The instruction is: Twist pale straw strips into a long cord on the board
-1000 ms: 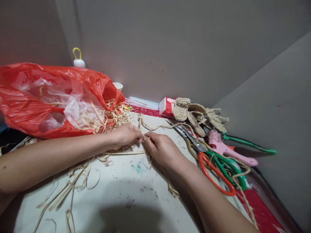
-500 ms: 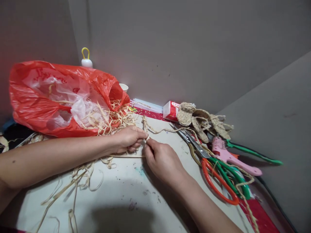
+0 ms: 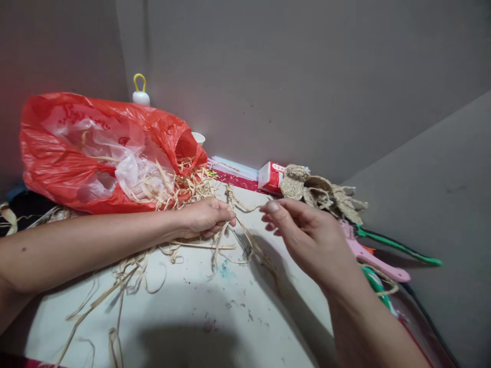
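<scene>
My left hand (image 3: 210, 217) is closed in a pinch on a braided straw cord (image 3: 230, 195), above the white board. Loose straw strands (image 3: 251, 243) fan out from its fingertips toward the lower right. My right hand (image 3: 310, 232) is off the strands, to the right of my left hand, its fingers half curled and apart with nothing seen in them. The thin tail of the cord runs right and passes out of sight behind this hand. My right hand and forearm hide most of the scissors area.
A red plastic bag (image 3: 153, 122) spilling straw strips lies at the left. Along the back are a white cup (image 3: 198, 137), pale sticks (image 3: 233, 167) and a red-and-white packet (image 3: 270, 176). Coiled straw pieces (image 3: 293, 186), a pink glue gun (image 3: 379, 260) and a green-handled tool (image 3: 402, 247) lie right.
My right hand has let go beside my left fingertips and moved right and a little up. The loose strands now show below my left hand, which still pinches the cord.
</scene>
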`<state>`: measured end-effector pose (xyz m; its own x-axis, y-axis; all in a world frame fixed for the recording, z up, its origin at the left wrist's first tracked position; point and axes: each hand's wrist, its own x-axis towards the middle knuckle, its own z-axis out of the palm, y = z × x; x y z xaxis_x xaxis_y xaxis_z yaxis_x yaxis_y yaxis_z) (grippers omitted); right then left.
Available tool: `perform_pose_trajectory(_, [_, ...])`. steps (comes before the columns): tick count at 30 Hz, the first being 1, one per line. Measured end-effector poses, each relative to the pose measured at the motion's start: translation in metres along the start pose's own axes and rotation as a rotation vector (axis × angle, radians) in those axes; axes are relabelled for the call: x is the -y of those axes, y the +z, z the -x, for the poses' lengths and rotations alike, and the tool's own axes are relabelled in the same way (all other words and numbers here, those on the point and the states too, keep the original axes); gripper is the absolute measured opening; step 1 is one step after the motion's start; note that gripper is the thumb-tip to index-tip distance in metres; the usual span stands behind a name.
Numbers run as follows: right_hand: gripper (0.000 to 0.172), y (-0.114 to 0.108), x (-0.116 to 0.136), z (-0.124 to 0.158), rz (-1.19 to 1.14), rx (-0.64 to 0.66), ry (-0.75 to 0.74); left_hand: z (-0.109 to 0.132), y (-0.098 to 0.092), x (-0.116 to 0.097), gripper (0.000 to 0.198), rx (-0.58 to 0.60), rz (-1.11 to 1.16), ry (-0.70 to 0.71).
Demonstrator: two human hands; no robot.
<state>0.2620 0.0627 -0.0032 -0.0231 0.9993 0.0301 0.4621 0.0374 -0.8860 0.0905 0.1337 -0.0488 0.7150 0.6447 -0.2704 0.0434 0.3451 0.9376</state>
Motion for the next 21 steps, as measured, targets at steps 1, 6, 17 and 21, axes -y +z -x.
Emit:
perform_pose_trajectory(1, [0.022,0.001,-0.008,-0.007,0.0,-0.057,0.008,0.0,0.0,0.0,0.017,0.005,-0.003,-0.005])
perform_pose_trajectory(6, [0.033,0.023,-0.034,-0.023,-0.302,0.276,0.168,-0.003,0.0,0.002,0.02,0.036,-0.044,0.039])
perform_pose_trajectory(17, [0.029,0.019,-0.039,-0.033,-0.383,0.37,0.35,-0.003,0.002,-0.006,0.017,0.037,-0.265,0.034])
perform_pose_trajectory(21, [0.031,0.021,-0.041,-0.035,-0.43,0.372,0.339,-0.001,0.003,-0.011,0.015,0.059,-0.235,-0.039])
